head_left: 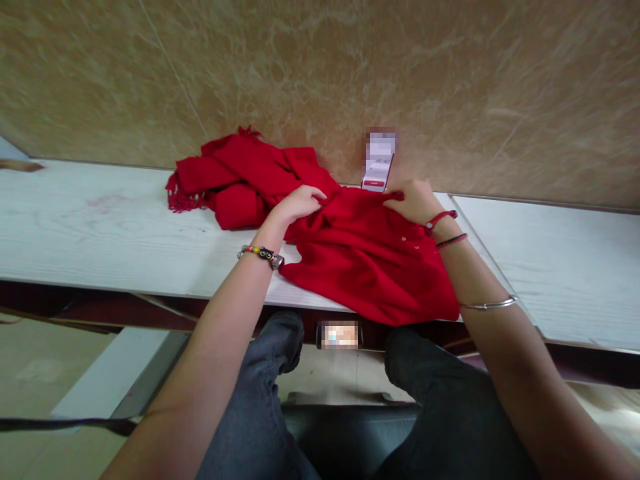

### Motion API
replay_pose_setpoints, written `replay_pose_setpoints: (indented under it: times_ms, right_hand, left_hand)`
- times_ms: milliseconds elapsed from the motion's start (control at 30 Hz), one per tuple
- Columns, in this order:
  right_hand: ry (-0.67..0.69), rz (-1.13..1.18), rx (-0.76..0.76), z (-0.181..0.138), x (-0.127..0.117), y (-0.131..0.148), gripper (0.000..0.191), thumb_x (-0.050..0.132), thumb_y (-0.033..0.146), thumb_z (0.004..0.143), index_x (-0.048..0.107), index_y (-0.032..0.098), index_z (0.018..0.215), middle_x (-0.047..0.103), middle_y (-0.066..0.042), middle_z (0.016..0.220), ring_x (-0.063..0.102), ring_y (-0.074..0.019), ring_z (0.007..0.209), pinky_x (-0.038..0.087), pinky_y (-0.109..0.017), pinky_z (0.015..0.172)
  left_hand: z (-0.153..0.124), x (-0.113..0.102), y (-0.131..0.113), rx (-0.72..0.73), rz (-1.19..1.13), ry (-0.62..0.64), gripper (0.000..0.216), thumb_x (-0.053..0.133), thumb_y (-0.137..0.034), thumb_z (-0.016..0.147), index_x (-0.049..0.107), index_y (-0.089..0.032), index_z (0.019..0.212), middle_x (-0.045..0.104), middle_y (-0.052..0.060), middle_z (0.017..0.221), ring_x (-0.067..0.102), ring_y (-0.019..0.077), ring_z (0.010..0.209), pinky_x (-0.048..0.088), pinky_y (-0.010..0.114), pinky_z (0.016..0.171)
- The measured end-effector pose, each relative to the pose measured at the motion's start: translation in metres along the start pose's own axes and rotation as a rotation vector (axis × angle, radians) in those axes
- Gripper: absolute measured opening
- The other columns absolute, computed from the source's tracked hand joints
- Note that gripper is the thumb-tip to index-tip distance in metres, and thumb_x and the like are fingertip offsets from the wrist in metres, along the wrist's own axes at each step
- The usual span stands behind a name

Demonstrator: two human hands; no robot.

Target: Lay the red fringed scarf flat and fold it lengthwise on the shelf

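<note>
A red scarf (370,267) with fringed ends lies across the white tabletop, bunched at the left and spread wider at the right, where it hangs a little over the front edge. My left hand (304,202) pinches a fold near its middle; the fingertips are partly hidden in the fabric. At the scarf's upper right, my right hand (415,200) grips the edge between thumb and curled fingers. A few tiny pale specks show on the fabric just below the right hand.
Behind the scarf a phone (379,163) leans against the brown marbled wall (320,73). The white tabletop (100,227) has a seam at the right. Below its front edge, a small blurred-out rectangle (340,335) shows between my knees.
</note>
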State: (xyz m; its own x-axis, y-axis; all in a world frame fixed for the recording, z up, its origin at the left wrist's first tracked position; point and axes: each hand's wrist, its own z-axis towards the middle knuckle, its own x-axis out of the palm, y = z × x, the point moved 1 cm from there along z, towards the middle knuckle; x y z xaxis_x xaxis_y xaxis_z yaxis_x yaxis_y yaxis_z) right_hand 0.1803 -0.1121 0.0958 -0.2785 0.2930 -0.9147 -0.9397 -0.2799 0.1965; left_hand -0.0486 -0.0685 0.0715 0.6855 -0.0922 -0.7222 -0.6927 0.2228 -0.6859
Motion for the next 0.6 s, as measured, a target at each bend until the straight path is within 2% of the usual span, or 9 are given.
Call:
replay_pose_setpoints:
  times_ms: [67, 167, 233, 300, 367, 400, 433, 500, 600]
  right_hand:
    - [-0.192, 0.043, 0.086, -0.002, -0.018, -0.006, 0.020, 0.055, 0.015, 0.081, 0.069, 0.013, 0.095, 0.070, -0.012, 0.100, 0.062, -0.0232, 0.098, 0.046, -0.037, 0.085]
    - [-0.561, 0.112, 0.200, -0.010, -0.043, -0.007, 0.024, 0.048, 0.010, 0.080, 0.067, 0.013, 0.095, 0.068, -0.011, 0.101, 0.061, -0.0215, 0.096, 0.047, -0.038, 0.084]
    - [-0.644, 0.128, 0.124, -0.016, -0.056, -0.005, 0.025, 0.047, 0.008, 0.078, 0.068, 0.016, 0.090, 0.067, -0.010, 0.099, 0.060, -0.0202, 0.095, 0.047, -0.036, 0.084]
    - [-0.347, 0.135, -0.051, -0.020, -0.063, -0.005, 0.021, 0.052, 0.011, 0.076, 0.069, 0.019, 0.084, 0.068, -0.007, 0.094, 0.061, -0.0193, 0.090, 0.048, -0.035, 0.083]
    - [0.232, 0.163, -0.193, -0.024, -0.061, -0.009, 0.016, 0.058, 0.019, 0.074, 0.070, 0.021, 0.083, 0.070, -0.003, 0.084, 0.064, -0.0182, 0.081, 0.050, -0.033, 0.077]
    - [0.495, 0.182, -0.222, -0.026, -0.057, -0.012, 0.016, 0.058, 0.024, 0.075, 0.071, 0.022, 0.085, 0.071, -0.001, 0.081, 0.064, -0.0176, 0.076, 0.051, -0.032, 0.073]
    - [0.670, 0.192, -0.230, -0.026, -0.053, -0.015, 0.018, 0.057, 0.028, 0.077, 0.071, 0.023, 0.088, 0.071, -0.001, 0.080, 0.065, -0.0174, 0.073, 0.051, -0.032, 0.071]
    - [0.661, 0.167, -0.188, -0.022, -0.042, -0.019, 0.024, 0.051, 0.032, 0.081, 0.071, 0.022, 0.090, 0.072, -0.002, 0.081, 0.066, -0.0181, 0.073, 0.051, -0.031, 0.071]
    - [0.211, 0.093, -0.059, -0.010, -0.022, -0.011, 0.030, 0.046, 0.032, 0.085, 0.070, 0.017, 0.095, 0.072, -0.007, 0.092, 0.065, -0.0215, 0.084, 0.048, -0.033, 0.077]
  left_hand:
    - [0.000, -0.011, -0.012, 0.056, -0.049, -0.146, 0.024, 0.053, -0.012, 0.079, 0.064, -0.016, 0.100, 0.067, -0.002, 0.093, 0.057, 0.0099, 0.084, 0.043, 0.023, 0.078]
    - [-0.005, -0.037, -0.032, 0.216, -0.159, -0.529, 0.023, 0.050, -0.015, 0.081, 0.061, -0.017, 0.101, 0.064, -0.002, 0.101, 0.054, 0.0090, 0.089, 0.043, 0.023, 0.081]
    - [-0.014, -0.051, -0.040, 0.290, -0.123, -0.618, 0.019, 0.052, -0.014, 0.078, 0.063, -0.016, 0.094, 0.065, -0.002, 0.096, 0.055, 0.0097, 0.085, 0.043, 0.023, 0.079]
    - [-0.023, -0.056, -0.042, 0.227, 0.052, -0.255, 0.012, 0.056, -0.018, 0.073, 0.066, -0.016, 0.080, 0.066, -0.001, 0.080, 0.056, 0.0116, 0.075, 0.044, 0.024, 0.072]
    - [-0.033, -0.053, -0.037, 0.017, 0.205, 0.349, 0.009, 0.061, -0.023, 0.068, 0.067, -0.016, 0.068, 0.065, 0.000, 0.066, 0.057, 0.0144, 0.067, 0.043, 0.025, 0.064]
    - [-0.038, -0.052, -0.033, -0.093, 0.232, 0.572, 0.010, 0.062, -0.026, 0.066, 0.066, -0.016, 0.065, 0.064, 0.001, 0.062, 0.058, 0.0154, 0.065, 0.043, 0.024, 0.062]
    - [-0.040, -0.050, -0.029, -0.177, 0.243, 0.666, 0.012, 0.062, -0.028, 0.067, 0.066, -0.017, 0.062, 0.065, 0.002, 0.061, 0.059, 0.0160, 0.065, 0.043, 0.024, 0.061]
    - [-0.036, -0.048, -0.024, -0.233, 0.285, 0.464, 0.017, 0.059, -0.028, 0.071, 0.062, -0.017, 0.057, 0.064, 0.002, 0.061, 0.059, 0.0159, 0.066, 0.042, 0.023, 0.060]
    - [-0.021, -0.036, -0.022, -0.107, 0.372, -0.036, 0.028, 0.048, -0.032, 0.080, 0.059, -0.018, 0.058, 0.063, 0.003, 0.064, 0.059, 0.0162, 0.067, 0.040, 0.024, 0.061]
